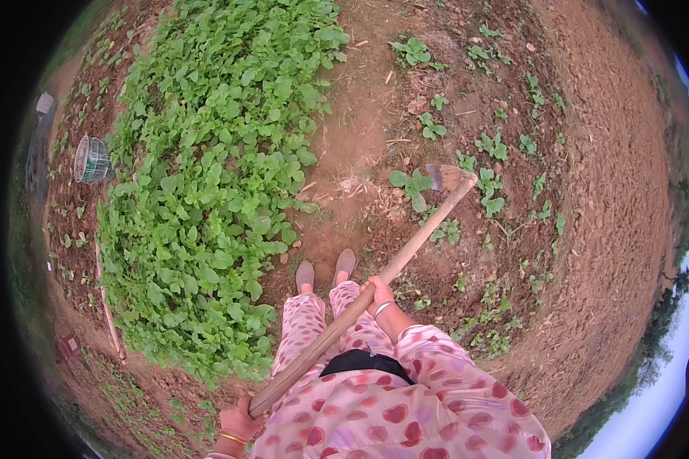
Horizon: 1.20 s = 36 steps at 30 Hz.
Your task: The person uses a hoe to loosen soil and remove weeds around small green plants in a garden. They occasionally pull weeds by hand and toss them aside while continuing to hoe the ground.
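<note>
A hoe with a long wooden handle [344, 321] runs slantwise across my body. Near the butt end, my left hand [240, 421] grips it. Further up the shaft, my right hand [380, 294] is closed around the wood in front of my thighs. The soil-coated hoe blade [449, 177] is at the far end, over the planted bed on the right. Beside its edge grows a broad-leaved seedling [411, 185], and another leafy seedling [490, 183] is just past the hoe's head. Whether the blade touches the soil, I cannot tell.
A dense bed of leafy greens [218, 172] lies to my left. My shoes [324, 272] stand on a bare dirt path [353, 115] between the beds. A bucket [92, 160] lies tilted beyond the greens, near a long stick [108, 304]. Tilled soil [614, 189] stretches along the right.
</note>
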Motion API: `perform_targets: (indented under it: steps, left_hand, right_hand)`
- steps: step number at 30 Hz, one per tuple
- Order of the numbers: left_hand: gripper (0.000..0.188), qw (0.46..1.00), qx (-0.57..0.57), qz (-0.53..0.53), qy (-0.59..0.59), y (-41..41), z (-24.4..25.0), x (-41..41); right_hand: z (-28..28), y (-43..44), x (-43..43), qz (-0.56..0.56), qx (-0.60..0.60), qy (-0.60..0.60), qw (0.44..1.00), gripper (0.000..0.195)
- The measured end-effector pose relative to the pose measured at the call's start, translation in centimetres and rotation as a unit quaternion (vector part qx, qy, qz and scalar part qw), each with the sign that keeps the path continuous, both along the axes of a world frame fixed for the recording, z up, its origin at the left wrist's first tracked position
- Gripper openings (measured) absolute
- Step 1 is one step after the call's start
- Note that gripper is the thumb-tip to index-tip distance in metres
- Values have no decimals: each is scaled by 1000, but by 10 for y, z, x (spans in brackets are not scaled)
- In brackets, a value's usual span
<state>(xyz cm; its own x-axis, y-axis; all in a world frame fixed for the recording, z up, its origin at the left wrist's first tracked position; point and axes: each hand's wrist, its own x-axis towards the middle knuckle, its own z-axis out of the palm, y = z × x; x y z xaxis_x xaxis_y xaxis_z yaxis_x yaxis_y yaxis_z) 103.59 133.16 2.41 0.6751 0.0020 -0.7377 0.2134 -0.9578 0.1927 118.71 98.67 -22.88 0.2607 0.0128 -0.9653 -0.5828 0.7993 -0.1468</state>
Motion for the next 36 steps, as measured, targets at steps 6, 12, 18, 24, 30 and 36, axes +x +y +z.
perform_targets:
  steps: [6,12,18,24,30,36]
  left_hand:
    - [42,1000,-1,3,-4,-23,-33,18]
    - [52,991,-51,44,115,-79,-59,51]
    - [46,960,-114,110,230,-71,-67,6]
    - [43,952,-138,172,211,-55,-57,-24]
    - [38,960,-163,208,97,-62,-36,9]
    - [37,958,-61,186,209,-63,-37,2]
  right_hand:
    - [18,-17,69,-9,-36,-53,998,14]
    - [-5,-42,126,51,-82,-112,989,12]
    - [-60,-20,83,162,-150,41,974,12]
    - [-20,-4,70,165,-182,89,965,10]
    - [-5,6,100,165,-163,17,973,10]
    - [-8,40,120,226,-120,-31,966,11]
